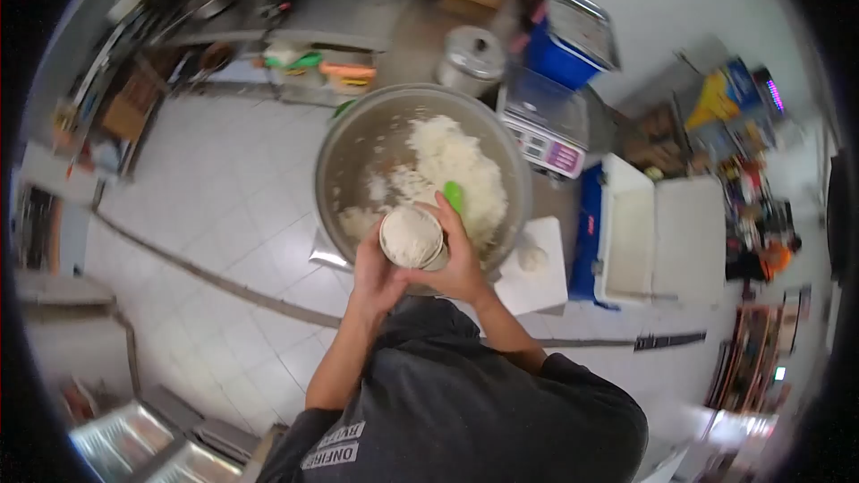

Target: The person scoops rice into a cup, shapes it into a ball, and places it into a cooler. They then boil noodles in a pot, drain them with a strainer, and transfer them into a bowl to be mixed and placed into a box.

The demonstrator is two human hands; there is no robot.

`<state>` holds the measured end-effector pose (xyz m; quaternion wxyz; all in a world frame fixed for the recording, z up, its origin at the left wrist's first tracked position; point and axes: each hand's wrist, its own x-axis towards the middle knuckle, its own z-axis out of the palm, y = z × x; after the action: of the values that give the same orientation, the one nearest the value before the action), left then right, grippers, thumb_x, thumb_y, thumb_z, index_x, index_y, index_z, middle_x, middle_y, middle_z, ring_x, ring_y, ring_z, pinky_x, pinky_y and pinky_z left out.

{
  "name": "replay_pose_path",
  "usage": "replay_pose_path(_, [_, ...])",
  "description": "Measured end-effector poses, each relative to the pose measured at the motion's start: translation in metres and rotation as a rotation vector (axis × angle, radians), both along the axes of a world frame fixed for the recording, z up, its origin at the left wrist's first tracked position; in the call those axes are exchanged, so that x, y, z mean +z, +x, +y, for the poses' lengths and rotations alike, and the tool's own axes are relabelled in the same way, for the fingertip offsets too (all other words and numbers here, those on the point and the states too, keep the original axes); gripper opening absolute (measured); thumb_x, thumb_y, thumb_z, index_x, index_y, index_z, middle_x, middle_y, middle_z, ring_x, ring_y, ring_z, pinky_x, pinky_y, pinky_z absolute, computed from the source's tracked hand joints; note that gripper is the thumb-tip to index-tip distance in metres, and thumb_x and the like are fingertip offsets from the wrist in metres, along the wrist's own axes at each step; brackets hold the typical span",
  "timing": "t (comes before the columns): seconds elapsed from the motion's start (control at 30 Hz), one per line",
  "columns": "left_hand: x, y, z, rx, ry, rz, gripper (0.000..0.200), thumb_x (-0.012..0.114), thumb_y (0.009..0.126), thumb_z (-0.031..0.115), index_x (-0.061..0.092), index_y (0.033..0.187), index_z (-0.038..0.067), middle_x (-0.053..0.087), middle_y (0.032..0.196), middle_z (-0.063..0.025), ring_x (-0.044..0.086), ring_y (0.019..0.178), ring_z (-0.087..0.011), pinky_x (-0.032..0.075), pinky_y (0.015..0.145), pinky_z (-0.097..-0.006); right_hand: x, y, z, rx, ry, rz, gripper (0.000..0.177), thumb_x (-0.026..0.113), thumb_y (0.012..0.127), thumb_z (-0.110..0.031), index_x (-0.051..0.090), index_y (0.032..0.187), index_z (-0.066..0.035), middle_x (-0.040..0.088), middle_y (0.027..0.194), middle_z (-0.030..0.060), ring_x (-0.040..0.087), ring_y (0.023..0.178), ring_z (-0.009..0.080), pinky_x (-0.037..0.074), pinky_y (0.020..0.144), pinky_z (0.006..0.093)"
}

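Observation:
Over the near edge of a large round metal pot I hold a small round cup filled with something white, between both hands. My left hand is wrapped round the cup's left side. On its right side, my right hand grips the cup too. A bright green utensil end shows just above my right fingers; whether they hold it I cannot tell. White rice is heaped in the pot's right half, with scattered grains at the left.
A white board with a small pale lump lies right of the pot. A scale, a lidded pot and a blue container stand behind. An open cooler is at the right. A person is far right.

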<state>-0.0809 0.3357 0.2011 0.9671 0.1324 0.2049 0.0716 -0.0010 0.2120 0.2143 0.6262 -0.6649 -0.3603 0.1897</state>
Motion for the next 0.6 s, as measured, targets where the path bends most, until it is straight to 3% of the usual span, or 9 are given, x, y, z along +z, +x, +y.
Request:
replay_pose_path(0.17, [0.017, -0.002, -0.040, -0.282, 0.050, -0.067, 0.058, 0.037, 0.102, 0.044, 0.033, 0.145, 0.005, 0.047, 0.139, -0.0124, 0.046, 0.129, -0.0298, 0.039, 0.105, -0.0480, -0.002, -0.011, -0.068, -0.310, 0.124, 0.083, 0.114, 0.094, 0.058, -0.020, 0.025, 0.146, 0.004, 0.050, 0.133, 0.0165, 0.051, 0.123, 0.0261, 0.040, 0.106, 0.0390])
replay_pose_path(0.23, [0.013, -0.002, -0.051, -0.199, 0.514, 0.248, 0.059, 0.043, 0.100, 0.043, 0.031, 0.145, 0.005, 0.044, 0.141, -0.0149, 0.045, 0.130, -0.0301, 0.035, 0.108, -0.0491, -0.011, 0.007, -0.112, -0.542, 0.079, -0.033, 0.107, 0.094, 0.057, -0.018, 0.032, 0.141, 0.004, 0.050, 0.131, 0.0168, 0.056, 0.115, 0.0269, 0.043, 0.103, 0.0389])
replay_pose_path(0.27, [0.014, -0.004, -0.056, -0.124, 0.581, 0.222, 0.059, 0.048, 0.099, 0.042, 0.035, 0.142, 0.004, 0.048, 0.136, -0.0170, 0.047, 0.127, -0.0282, 0.035, 0.107, -0.0459, -0.015, 0.021, -0.133, -0.551, 0.082, -0.036, 0.107, 0.094, 0.057, -0.018, 0.032, 0.141, 0.004, 0.050, 0.131, 0.0168, 0.056, 0.115, 0.0269, 0.043, 0.103, 0.0389])
replay_pose_path(0.33, [0.013, -0.014, -0.058, -0.191, 0.617, 0.128, 0.059, 0.050, 0.097, 0.044, 0.038, 0.140, 0.004, 0.052, 0.133, -0.0174, 0.049, 0.126, -0.0291, 0.036, 0.107, -0.0463, -0.028, 0.054, -0.172, -0.734, -0.002, -0.024, 0.096, 0.094, 0.056, -0.018, 0.042, 0.133, 0.004, 0.046, 0.133, 0.0183, 0.057, 0.112, 0.0275, 0.045, 0.099, 0.0388])
replay_pose_path(0.43, [0.015, -0.020, -0.086, -0.335, 0.626, 0.011, 0.055, 0.050, 0.097, 0.044, 0.044, 0.134, 0.003, 0.056, 0.126, -0.0164, 0.051, 0.124, -0.0273, 0.038, 0.104, -0.0435, -0.095, 0.118, -0.212, -0.830, -0.133, -0.116, 0.094, 0.094, 0.055, -0.019, 0.044, 0.131, 0.005, 0.043, 0.135, 0.0209, 0.058, 0.111, 0.0296, 0.047, 0.096, 0.0390])
replay_pose_path(0.5, [0.009, -0.019, -0.113, -0.411, 0.606, -0.007, 0.050, 0.047, 0.099, 0.042, 0.047, 0.131, 0.003, 0.058, 0.124, -0.0148, 0.052, 0.122, -0.0247, 0.039, 0.103, -0.0403, -0.158, 0.163, -0.220, -0.808, -0.286, -0.270, 0.103, 0.094, 0.056, -0.021, 0.036, 0.137, 0.004, 0.050, 0.127, 0.0220, 0.057, 0.112, 0.0326, 0.047, 0.096, 0.0396])
replay_pose_path(0.57, [-0.005, -0.011, -0.148, -0.497, 0.600, 0.064, 0.052, 0.049, 0.099, 0.043, 0.048, 0.129, 0.001, 0.059, 0.124, -0.0159, 0.055, 0.118, -0.0283, 0.040, 0.102, -0.0416, -0.220, 0.203, -0.208, -0.775, -0.324, -0.115, 0.118, 0.094, 0.054, -0.022, 0.022, 0.144, 0.002, 0.058, 0.121, 0.0191, 0.060, 0.109, 0.0282, 0.048, 0.094, 0.0370])
replay_pose_path(0.6, [-0.011, -0.005, -0.168, -0.491, 0.584, 0.098, 0.051, 0.048, 0.099, 0.043, 0.050, 0.128, 0.001, 0.059, 0.123, -0.0155, 0.057, 0.116, -0.0281, 0.042, 0.101, -0.0403, -0.239, 0.216, -0.197, -0.759, -0.321, -0.162, 0.118, 0.094, 0.054, -0.025, 0.023, 0.144, 0.001, 0.057, 0.121, 0.0201, 0.059, 0.110, 0.0301, 0.047, 0.095, 0.0384])
